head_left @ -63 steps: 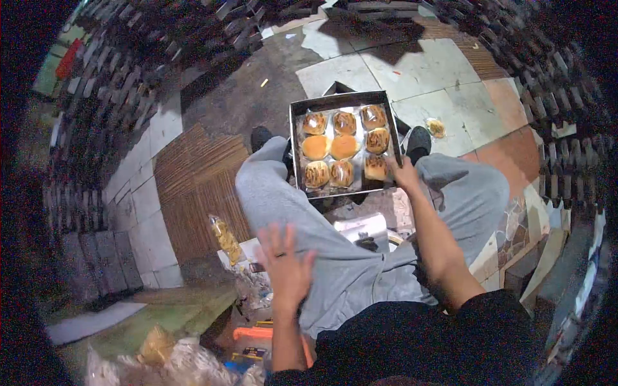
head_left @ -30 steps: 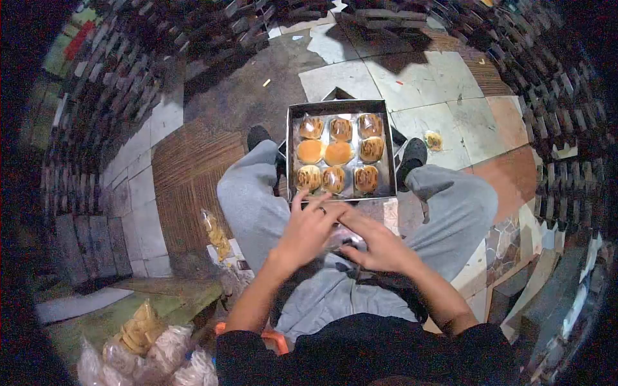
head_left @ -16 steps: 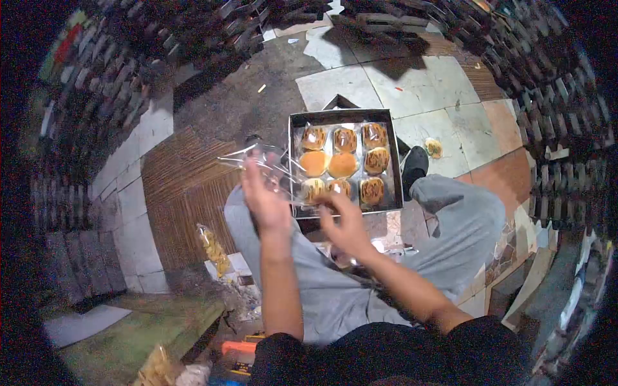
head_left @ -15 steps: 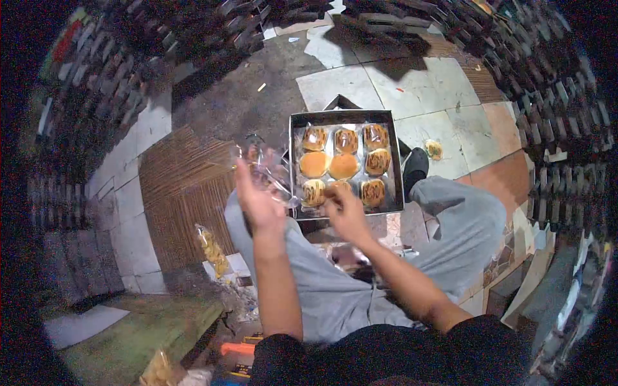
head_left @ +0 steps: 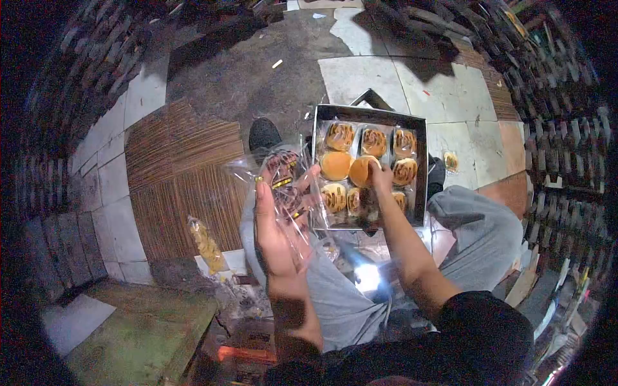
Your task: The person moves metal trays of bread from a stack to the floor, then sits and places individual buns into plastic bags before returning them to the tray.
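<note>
Buns (head_left: pixel 337 165) in tray (head_left: pixel 421 168) on lap; bag (head_left: pixel 283 186) left of it

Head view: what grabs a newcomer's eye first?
The dark tray of golden buns on the floor between the seated person's feet, centre frame. The right hand reaches into it, fingers on a plain bun in the middle row. The left hand holds up a clear plastic bag just left of the tray.

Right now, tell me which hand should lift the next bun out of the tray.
Right. The right hand already rests on a plain bun in the tray, while the left hand is occupied holding the clear plastic bag open beside it.
</note>
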Tool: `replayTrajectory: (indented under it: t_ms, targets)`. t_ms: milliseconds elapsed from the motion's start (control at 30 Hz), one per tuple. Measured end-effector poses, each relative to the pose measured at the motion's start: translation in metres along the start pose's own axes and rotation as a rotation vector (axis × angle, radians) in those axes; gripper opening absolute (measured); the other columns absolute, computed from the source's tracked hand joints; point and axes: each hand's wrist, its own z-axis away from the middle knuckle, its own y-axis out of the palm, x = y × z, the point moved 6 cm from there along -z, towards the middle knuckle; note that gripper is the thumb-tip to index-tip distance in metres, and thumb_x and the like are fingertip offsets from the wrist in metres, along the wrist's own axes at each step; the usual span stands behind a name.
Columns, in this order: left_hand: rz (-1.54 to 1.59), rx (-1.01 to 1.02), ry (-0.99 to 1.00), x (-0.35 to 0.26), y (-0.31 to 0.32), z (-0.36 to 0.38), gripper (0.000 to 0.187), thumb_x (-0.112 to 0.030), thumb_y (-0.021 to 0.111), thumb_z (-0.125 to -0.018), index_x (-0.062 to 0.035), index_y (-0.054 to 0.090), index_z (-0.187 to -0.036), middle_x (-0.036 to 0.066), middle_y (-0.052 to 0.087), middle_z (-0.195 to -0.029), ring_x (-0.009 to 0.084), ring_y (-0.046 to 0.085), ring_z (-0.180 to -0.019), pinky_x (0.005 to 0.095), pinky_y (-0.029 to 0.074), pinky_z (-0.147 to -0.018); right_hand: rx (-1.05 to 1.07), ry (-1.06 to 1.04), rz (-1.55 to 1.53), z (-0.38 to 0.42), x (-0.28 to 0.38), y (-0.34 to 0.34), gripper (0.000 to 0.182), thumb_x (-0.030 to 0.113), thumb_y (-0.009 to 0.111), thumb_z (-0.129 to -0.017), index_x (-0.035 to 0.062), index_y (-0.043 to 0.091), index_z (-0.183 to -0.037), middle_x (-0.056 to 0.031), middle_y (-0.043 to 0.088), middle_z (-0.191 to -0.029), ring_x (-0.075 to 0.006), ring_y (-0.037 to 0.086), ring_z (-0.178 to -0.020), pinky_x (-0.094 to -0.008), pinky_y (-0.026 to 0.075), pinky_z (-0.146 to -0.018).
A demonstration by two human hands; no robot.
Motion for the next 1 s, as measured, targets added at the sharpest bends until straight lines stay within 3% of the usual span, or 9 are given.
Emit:
replayTrajectory:
  t_ms: [100, 167, 267, 567, 633, 767, 900, 967, 1000]
  targets:
    - [0.007, 0.053, -0.035, 0.006, 0.004, 0.002, 0.055, -0.046, 0.035, -0.108, -0.0048, 0.045, -0.143, 0.014, 0.059, -0.135, 0.0265, 0.066, -0.114, 0.0356, 0.057, -0.088, -0.046, -0.032, -0.11, -0.011, -0.038, -0.008, 0.038, 0.03, 0.067, -0.092, -0.0045, 0.072, -0.105, -0.0175, 0.073, -0.104, -0.0267, 0.068, -0.096, -0.0381, 0.052, -0.088]
    - [0.025, 0.063, -0.047, 0.01, 0.004, -0.002, 0.055, -0.047, 0.036, -0.108, -0.0055, 0.045, -0.143, 0.016, 0.061, -0.133, 0.0268, 0.067, -0.11, 0.0361, 0.057, -0.087, -0.074, 0.114, -1.186, 0.013, -0.047, -0.023, 0.033, 0.025, 0.062, -0.096, 0.0003, 0.067, -0.118, -0.0175, 0.07, -0.118, -0.0292, 0.067, -0.108, -0.0445, 0.052, -0.098]
    - [0.037, 0.048, 0.013, 0.018, 0.003, -0.004, 0.055, -0.049, 0.042, -0.106, -0.0072, 0.047, -0.142, 0.017, 0.061, -0.133, 0.0283, 0.067, -0.111, 0.0384, 0.059, -0.085, -0.003, 0.182, -1.461, 0.022, -0.046, -0.089, 0.035, 0.021, 0.057, -0.098, 0.0012, 0.061, -0.127, -0.0167, 0.065, -0.129, -0.0322, 0.063, -0.119, -0.0516, 0.049, -0.104]
    - [0.03, 0.038, 0.047, 0.048, 0.015, 0.008, 0.047, -0.05, 0.05, -0.103, -0.0101, 0.052, -0.128, 0.009, 0.064, -0.119, 0.0327, 0.069, -0.109, 0.0426, 0.061, -0.078, 0.83, 0.121, -1.29, 0.162, 0.078, -0.188, 0.059, 0.029, 0.068, -0.089, 0.0023, 0.051, -0.14, -0.0165, 0.06, -0.136, -0.0341, 0.059, -0.125, -0.055, 0.042, -0.112]
    - [0.061, 0.018, 0.068, 0.054, 0.001, 0.011, 0.045, -0.047, 0.055, -0.102, -0.0087, 0.053, -0.126, 0.014, 0.065, -0.12, 0.0438, 0.065, -0.113, 0.0506, 0.061, -0.088, 0.868, 0.107, -1.231, 0.196, 0.092, -0.204, 0.064, 0.028, 0.07, -0.087, 0.0022, 0.048, -0.141, -0.0185, 0.059, -0.134, -0.0347, 0.059, -0.125, -0.0544, 0.046, -0.109]
    - [0.142, -0.034, 0.029, 0.06, 0.004, 0.036, 0.047, -0.047, 0.058, -0.1, -0.0077, 0.052, -0.125, 0.014, 0.063, -0.122, 0.0427, 0.065, -0.113, 0.0555, 0.059, -0.089, 1.095, 0.075, -1.186, 0.266, 0.113, -0.225, 0.071, 0.024, 0.075, -0.085, -0.0032, 0.042, -0.143, -0.0208, 0.06, -0.13, -0.0334, 0.064, -0.117, -0.0485, 0.056, -0.099]
    - [0.168, -0.034, 0.034, 0.062, 0.015, 0.059, 0.062, -0.053, 0.061, -0.096, -0.0073, 0.045, -0.136, 0.02, 0.056, -0.13, 0.0483, 0.061, -0.116, 0.0603, 0.056, -0.093, 1.031, -0.403, -0.619, 0.287, 0.153, -0.22, 0.07, 0.006, 0.079, -0.079, -0.0014, 0.047, -0.141, -0.02, 0.063, -0.126, -0.0325, 0.062, -0.119, -0.0405, 0.052, -0.102]
    - [0.248, -0.012, 0.02, 0.073, 0.007, 0.054, 0.07, -0.056, 0.06, -0.095, -0.0074, 0.041, -0.141, 0.026, 0.049, -0.139, 0.0518, 0.059, -0.117, 0.0624, 0.054, -0.095, 0.539, -1.152, 0.033, 0.318, 0.2, -0.22, 0.071, 0.007, 0.079, -0.077, 0.0007, 0.049, -0.14, -0.0212, 0.063, -0.126, -0.0372, 0.06, -0.121, -0.0412, 0.05, -0.103]
    - [0.306, 0.029, -0.012, 0.079, 0.011, 0.054, 0.071, -0.058, 0.057, -0.096, -0.0071, 0.039, -0.142, 0.029, 0.049, -0.14, 0.0518, 0.059, -0.118, 0.0625, 0.054, -0.095, 0.383, -1.346, 0.08, 0.336, 0.211, -0.219, 0.067, 0.006, 0.077, -0.077, 0.0014, 0.051, -0.139, -0.0226, 0.062, -0.126, -0.0424, 0.059, -0.121, -0.0449, 0.049, -0.103]
